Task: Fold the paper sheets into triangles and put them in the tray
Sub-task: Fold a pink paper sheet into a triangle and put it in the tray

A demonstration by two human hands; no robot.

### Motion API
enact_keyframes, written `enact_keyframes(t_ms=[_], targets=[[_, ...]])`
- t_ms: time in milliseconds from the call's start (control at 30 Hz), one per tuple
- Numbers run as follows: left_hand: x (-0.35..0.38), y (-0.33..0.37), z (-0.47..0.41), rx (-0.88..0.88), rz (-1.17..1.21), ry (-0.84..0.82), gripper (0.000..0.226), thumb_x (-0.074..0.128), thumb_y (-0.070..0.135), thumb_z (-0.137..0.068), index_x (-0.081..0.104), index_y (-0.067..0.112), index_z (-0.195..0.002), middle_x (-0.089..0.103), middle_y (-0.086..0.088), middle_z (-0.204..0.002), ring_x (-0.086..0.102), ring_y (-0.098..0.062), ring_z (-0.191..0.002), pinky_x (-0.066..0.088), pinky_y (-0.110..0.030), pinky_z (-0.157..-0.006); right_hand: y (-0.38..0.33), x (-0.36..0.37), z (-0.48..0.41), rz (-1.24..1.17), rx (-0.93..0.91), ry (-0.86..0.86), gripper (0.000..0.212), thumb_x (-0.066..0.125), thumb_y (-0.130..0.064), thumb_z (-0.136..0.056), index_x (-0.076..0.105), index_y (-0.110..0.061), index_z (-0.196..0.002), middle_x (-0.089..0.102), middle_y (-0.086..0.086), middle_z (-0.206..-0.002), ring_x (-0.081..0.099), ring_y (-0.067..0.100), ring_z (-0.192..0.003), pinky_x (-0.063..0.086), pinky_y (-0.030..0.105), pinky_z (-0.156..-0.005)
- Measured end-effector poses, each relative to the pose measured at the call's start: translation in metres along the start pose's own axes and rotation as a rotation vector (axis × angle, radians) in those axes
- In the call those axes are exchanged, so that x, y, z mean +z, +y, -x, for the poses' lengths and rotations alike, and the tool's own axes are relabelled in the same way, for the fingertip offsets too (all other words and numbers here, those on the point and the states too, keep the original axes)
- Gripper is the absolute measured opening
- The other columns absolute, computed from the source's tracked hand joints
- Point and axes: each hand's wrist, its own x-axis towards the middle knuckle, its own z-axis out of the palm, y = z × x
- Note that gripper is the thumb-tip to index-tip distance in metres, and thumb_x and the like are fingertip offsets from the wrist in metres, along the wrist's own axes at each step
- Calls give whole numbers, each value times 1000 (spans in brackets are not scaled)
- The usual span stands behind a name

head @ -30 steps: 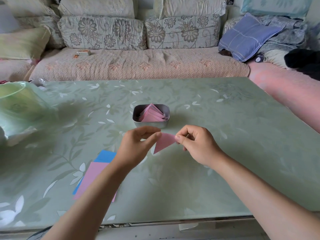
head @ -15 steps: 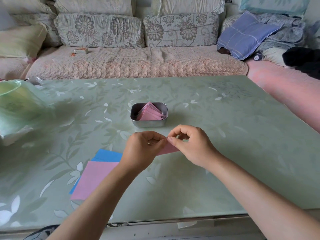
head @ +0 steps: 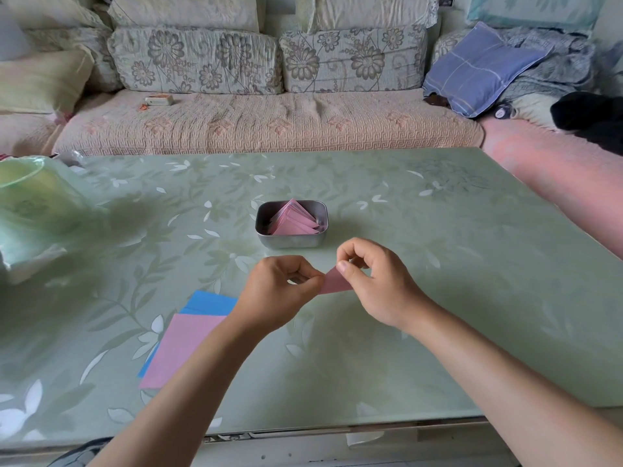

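A small folded pink paper (head: 334,283) is held just above the green table between both hands. My left hand (head: 276,294) pinches its left end with thumb and fingers curled. My right hand (head: 377,284) pinches its right end, thumb on top. Behind them sits a grey metal tray (head: 263,227) holding several folded pink triangles (head: 295,220). To the lower left a stack of flat sheets lies on the table, a pink sheet (head: 178,348) on top of blue sheets (head: 210,303); my left forearm covers its right side.
A pale green plastic bag (head: 30,210) bulges at the table's left edge. A sofa (head: 263,123) with cushions runs behind the table (head: 472,264), with a small box (head: 160,100) on its seat. A pink cover (head: 556,176) lies to the right.
The pink paper went from a wider triangle to a smaller folded piece as my hands came together, then parted slightly. The camera view shifted a little.
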Motion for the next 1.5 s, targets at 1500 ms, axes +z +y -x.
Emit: enact_keyframes(t_ms=[1500], targets=[[5, 0, -3, 62, 52, 281, 17, 67, 16, -86, 72, 29, -76, 72, 15, -74, 67, -5, -73, 52, -23, -68, 11, -2, -5, 13, 170, -34, 18, 66, -21, -92, 65, -29, -75, 67, -2, -73, 53, 10, -62, 48, 28, -63]])
